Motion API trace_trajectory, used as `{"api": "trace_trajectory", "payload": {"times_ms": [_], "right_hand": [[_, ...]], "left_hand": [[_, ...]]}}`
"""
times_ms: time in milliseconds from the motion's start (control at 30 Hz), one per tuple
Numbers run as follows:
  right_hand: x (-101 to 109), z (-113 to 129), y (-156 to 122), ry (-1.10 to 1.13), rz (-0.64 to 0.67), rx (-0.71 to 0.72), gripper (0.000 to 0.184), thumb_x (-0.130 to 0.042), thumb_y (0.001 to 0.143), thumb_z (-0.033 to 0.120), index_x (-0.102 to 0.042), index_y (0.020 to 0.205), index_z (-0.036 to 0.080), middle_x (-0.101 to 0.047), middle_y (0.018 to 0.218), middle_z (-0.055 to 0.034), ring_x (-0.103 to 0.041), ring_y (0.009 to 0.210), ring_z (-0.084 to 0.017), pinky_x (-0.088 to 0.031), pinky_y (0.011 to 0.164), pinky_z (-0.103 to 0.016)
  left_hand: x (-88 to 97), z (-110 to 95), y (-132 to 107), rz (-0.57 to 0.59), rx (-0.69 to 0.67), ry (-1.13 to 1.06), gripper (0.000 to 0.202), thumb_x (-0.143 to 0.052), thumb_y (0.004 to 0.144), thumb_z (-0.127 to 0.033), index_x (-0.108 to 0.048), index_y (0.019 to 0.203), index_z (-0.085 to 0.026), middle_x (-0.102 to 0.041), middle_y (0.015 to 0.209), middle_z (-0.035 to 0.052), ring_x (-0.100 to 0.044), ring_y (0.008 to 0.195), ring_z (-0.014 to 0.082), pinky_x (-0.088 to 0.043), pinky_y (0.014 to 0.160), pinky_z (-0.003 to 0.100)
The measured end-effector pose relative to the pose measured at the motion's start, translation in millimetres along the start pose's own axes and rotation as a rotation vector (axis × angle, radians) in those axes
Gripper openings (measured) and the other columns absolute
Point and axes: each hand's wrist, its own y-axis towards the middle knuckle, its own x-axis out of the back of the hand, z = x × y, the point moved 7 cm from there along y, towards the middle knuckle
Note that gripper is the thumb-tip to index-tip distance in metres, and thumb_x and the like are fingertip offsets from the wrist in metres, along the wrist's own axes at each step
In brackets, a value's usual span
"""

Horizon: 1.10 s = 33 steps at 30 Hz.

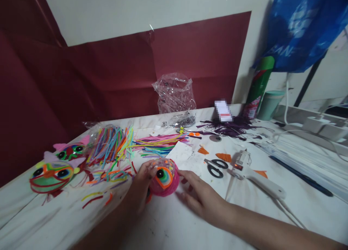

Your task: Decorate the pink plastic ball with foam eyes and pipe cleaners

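Observation:
My left hand [140, 186] is wrapped round the left side of a pink ball [164, 177] covered in chenille stems, with one orange-rimmed black eye glued on its front. The ball rests on the white table [168, 224]. Just to the ball's right, my right hand [199, 197] lies flat on the table with fingers stretched out, fingertips close to the ball and holding nothing.
Two finished stem-covered faces [51, 174] lie at the left. Loose coloured chenille stems [114, 145] spread behind the ball. Black scissors [216, 167] and a white glue gun [251, 172] lie to the right, with orange scraps, purple threads, a plastic bag [175, 92] and a spray can [258, 87].

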Motion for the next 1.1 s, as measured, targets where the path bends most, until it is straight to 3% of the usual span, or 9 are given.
{"api": "trace_trajectory", "payload": {"times_ms": [200, 500, 633, 867, 1100], "right_hand": [[-0.3, -0.8, 1.9, -0.015, 0.015, -0.033, 0.057, -0.054, 0.082, 0.013, -0.035, 0.135, 0.023, -0.055, 0.121, -0.011, -0.055, 0.106, -0.021, -0.05, 0.09, -0.037], [0.0, -1.2, 2.2, -0.025, 0.025, -0.054, 0.06, -0.055, 0.081, 0.014, -0.035, 0.137, 0.022, -0.054, 0.124, -0.0114, -0.054, 0.109, -0.022, -0.049, 0.091, -0.037], [0.0, -0.7, 1.1, -0.019, 0.032, -0.056, 0.059, -0.055, 0.082, 0.015, -0.034, 0.137, 0.022, -0.054, 0.124, -0.0114, -0.055, 0.107, -0.022, -0.05, 0.09, -0.036], [-1.1, -3.1, 1.9, -0.012, 0.027, -0.048, 0.058, -0.054, 0.082, 0.014, -0.034, 0.136, 0.023, -0.054, 0.123, -0.0114, -0.056, 0.105, -0.022, -0.05, 0.088, -0.036], [-2.4, -2.3, 0.0, -0.021, 0.025, -0.032, 0.057, -0.052, 0.084, 0.015, -0.033, 0.136, 0.024, -0.054, 0.12, -0.0105, -0.056, 0.101, -0.02, -0.05, 0.087, -0.035]], "left_hand": [[3.7, 3.0, 6.6, -0.003, -0.019, -0.001, 0.056, -0.078, 0.058, -0.05, -0.064, 0.099, -0.016, -0.069, 0.111, 0.0116, -0.061, 0.109, 0.0334, -0.05, 0.086, 0.036], [7.7, 5.2, 2.9, -0.014, 0.039, 0.056, 0.058, -0.074, 0.063, -0.051, -0.061, 0.108, -0.016, -0.068, 0.114, 0.0103, -0.063, 0.105, 0.0312, -0.052, 0.083, 0.035], [6.2, 7.6, 3.6, 0.055, 0.028, 0.053, 0.055, -0.07, 0.069, -0.051, -0.059, 0.111, -0.017, -0.067, 0.117, 0.0108, -0.063, 0.106, 0.03, -0.052, 0.082, 0.034], [6.8, 6.2, 4.6, -0.008, 0.013, 0.054, 0.061, -0.073, 0.064, -0.053, -0.058, 0.11, -0.016, -0.066, 0.119, 0.0121, -0.061, 0.109, 0.031, -0.051, 0.083, 0.034], [5.0, 5.9, 2.8, 0.01, 0.002, 0.039, 0.056, -0.074, 0.065, -0.049, -0.06, 0.108, -0.016, -0.066, 0.116, 0.0124, -0.061, 0.107, 0.031, -0.05, 0.083, 0.035]]}}
